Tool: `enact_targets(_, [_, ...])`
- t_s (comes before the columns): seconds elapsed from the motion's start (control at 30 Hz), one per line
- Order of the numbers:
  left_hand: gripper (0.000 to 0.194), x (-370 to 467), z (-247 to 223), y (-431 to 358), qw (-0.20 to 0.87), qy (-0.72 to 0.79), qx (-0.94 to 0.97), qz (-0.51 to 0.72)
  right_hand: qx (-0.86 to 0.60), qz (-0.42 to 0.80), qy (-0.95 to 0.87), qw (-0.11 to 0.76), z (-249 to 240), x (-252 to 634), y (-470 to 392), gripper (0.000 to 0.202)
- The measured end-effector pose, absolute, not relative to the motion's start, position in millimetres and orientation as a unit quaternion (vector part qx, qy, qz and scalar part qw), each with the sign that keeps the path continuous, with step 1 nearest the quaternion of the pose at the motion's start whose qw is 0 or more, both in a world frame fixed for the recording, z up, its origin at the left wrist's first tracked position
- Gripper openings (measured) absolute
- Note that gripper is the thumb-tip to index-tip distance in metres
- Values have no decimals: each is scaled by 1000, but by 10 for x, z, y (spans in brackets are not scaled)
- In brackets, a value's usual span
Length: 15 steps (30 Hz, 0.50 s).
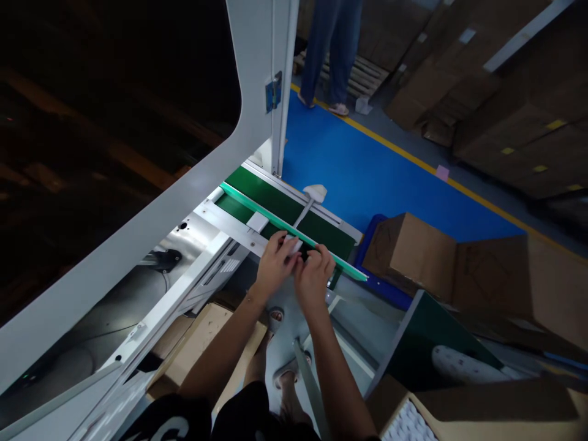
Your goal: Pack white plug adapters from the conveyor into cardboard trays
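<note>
My left hand (274,264) has its fingers closed on a small white block (293,245) at the near edge of the green conveyor belt (271,197). Close beside it, my right hand (314,272) is curled with fingertips pressed together near the block's right end; what it holds, if anything, is hidden. Another white block (258,222) lies on the belt to the left of my hands. A light green rail (321,248) runs lengthwise along the belt, just beyond my fingers.
A white machine frame (257,122) stands at the left. A white part on an arm (315,193) reaches over the belt. Cardboard boxes (425,254) sit at the right, an open carton (202,343) below. A person's legs (331,55) show at the top.
</note>
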<state>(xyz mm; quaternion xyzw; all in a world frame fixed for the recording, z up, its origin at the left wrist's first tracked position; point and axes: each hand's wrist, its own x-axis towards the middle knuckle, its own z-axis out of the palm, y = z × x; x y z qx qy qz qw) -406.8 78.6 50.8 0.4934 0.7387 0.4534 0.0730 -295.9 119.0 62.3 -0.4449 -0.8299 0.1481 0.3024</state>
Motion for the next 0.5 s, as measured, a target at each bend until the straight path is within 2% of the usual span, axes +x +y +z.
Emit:
enact_targets(0.1, [37,-4138,465,804,57,740,554,378,-457,141,-842,249,553,-2978,1248,29])
enact_targets(0.2, [45,-4190,518,714,57,734,578,353,-399,160,-854,292,541,-2833,1244,35])
enact_targets(0.3, [37,-4238,539,628,24,755,573,317,-433,150,-841,288,552,-2715,1211,37])
enact_targets(0.43, [30,-4337,485,616,-6,776,544,319,-475,152,-846,190,576,-2861,1189,41])
enact_targets(0.5, [29,-4413,476,621,-4,779,539,320,-477,150,-851,161,591,-3031,1186,36])
